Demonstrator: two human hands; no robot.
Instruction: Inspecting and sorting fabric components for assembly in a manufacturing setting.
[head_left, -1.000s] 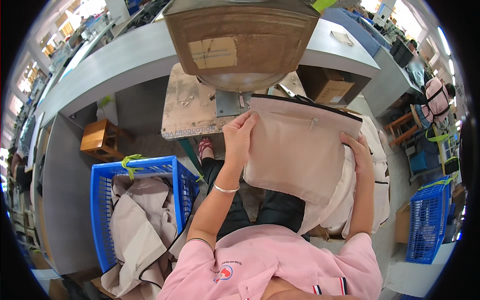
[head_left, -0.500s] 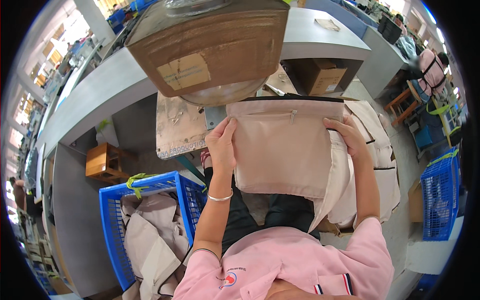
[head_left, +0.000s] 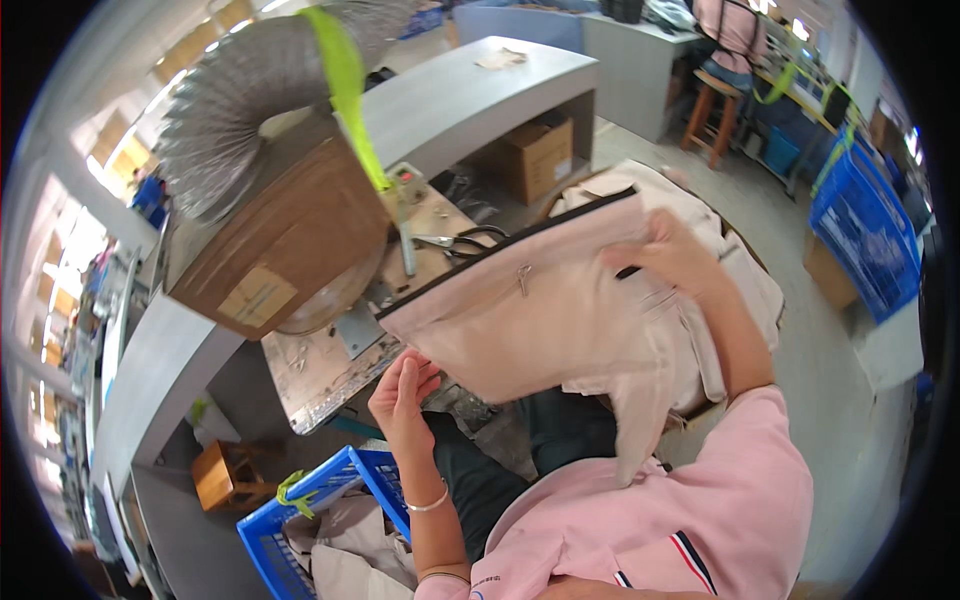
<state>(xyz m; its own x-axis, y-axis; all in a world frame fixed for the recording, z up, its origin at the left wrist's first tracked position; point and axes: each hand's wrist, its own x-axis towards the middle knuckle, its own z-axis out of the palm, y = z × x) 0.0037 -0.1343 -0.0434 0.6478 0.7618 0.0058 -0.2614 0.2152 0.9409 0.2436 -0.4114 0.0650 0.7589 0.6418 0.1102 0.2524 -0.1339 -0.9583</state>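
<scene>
A beige fabric bag panel [head_left: 510,335] with a black-bound top edge and a small zipper pull hangs tilted in front of me, blurred by motion. My right hand [head_left: 665,255] grips it near its right end, and a loose strip of fabric dangles below. Just under the panel's lower left corner is my left hand [head_left: 402,405], apart from the cloth, its fingers loosely bent and parted. Beyond the panel, black-handled scissors [head_left: 470,241] lie on the worktable [head_left: 300,375].
A brown metal machine housing [head_left: 290,235] with a ribbed duct [head_left: 235,110] stands over the worktable. More beige pieces [head_left: 745,290] are piled at my right. A blue basket [head_left: 262,530] of beige fabric is at lower left. A cardboard box [head_left: 540,160] sits under the grey bench.
My left hand has let go of the panel's left edge and moved slightly down. The panel has tilted, its right end higher, still in my right hand. My view has turned to the right.
</scene>
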